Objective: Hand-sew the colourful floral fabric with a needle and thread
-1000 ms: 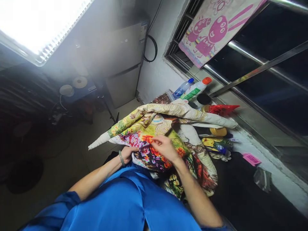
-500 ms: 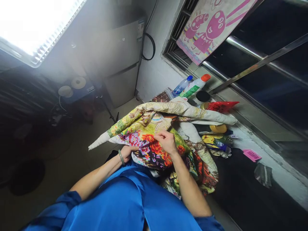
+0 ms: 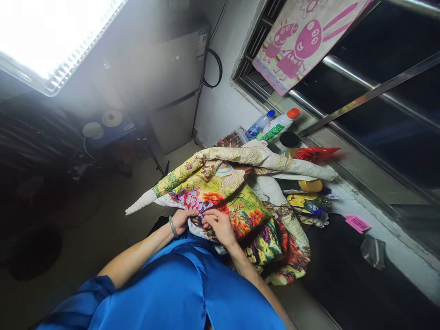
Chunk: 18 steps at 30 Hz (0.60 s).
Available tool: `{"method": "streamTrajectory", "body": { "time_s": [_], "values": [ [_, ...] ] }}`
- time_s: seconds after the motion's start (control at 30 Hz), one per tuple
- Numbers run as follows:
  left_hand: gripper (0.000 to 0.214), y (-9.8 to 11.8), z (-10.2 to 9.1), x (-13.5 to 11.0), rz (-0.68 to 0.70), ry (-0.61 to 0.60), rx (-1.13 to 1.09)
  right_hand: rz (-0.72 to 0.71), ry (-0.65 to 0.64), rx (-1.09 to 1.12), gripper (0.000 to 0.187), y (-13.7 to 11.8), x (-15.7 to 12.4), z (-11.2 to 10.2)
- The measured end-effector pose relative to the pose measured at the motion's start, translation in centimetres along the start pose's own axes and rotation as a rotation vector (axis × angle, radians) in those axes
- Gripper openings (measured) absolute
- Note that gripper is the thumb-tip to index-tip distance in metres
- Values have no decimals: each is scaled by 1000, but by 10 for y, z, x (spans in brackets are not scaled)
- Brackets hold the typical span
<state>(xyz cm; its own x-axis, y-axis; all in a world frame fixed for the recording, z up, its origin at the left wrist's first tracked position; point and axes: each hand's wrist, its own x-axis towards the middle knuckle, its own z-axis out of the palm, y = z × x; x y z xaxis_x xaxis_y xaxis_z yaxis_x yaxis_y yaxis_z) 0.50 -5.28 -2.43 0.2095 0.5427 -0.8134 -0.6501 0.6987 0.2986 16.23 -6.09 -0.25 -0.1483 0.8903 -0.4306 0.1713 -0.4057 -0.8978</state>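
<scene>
A large floral embroidered cloth [image 3: 237, 201] is bunched on my lap and the dark table edge. My left hand [image 3: 183, 219], with a green bangle on the wrist, grips the cloth's near left edge, fingers curled. My right hand [image 3: 218, 225] sits right beside it, fingers pinched together on the cloth's surface; a thin dark thread loops up from there across the flowers. Whatever the pinch holds is too small to see. I wear a blue shirt [image 3: 178, 293].
On the sill behind the cloth stand a clear bottle [image 3: 259, 124], a white bottle with an orange cap [image 3: 279, 126], a red foil bag [image 3: 314, 153] and a yellow lid [image 3: 311, 185]. A pink slip [image 3: 358, 223] lies at right. A pink cartoon towel [image 3: 302, 39] hangs above.
My right hand has come down and left from the middle of the cloth to the near edge beside my left hand. The left hand has stayed put.
</scene>
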Motion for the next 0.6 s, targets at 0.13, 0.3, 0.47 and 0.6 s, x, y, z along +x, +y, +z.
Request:
{"method": "streamTrajectory", "body": {
  "time_s": [0.13,0.3,0.47,0.6],
  "values": [
    [46,1,2,-1,-9,9,-3,-61,25,-227,24,2,-6,6],
    [51,2,3,-2,7,6,-13,-158,57,-407,27,-2,-5,4],
    [49,2,3,-2,13,4,-1,-180,53,-459,28,-4,-3,4],
    [45,1,3,-1,18,11,1,-183,47,-446,27,-6,-4,4]
  ]
}}
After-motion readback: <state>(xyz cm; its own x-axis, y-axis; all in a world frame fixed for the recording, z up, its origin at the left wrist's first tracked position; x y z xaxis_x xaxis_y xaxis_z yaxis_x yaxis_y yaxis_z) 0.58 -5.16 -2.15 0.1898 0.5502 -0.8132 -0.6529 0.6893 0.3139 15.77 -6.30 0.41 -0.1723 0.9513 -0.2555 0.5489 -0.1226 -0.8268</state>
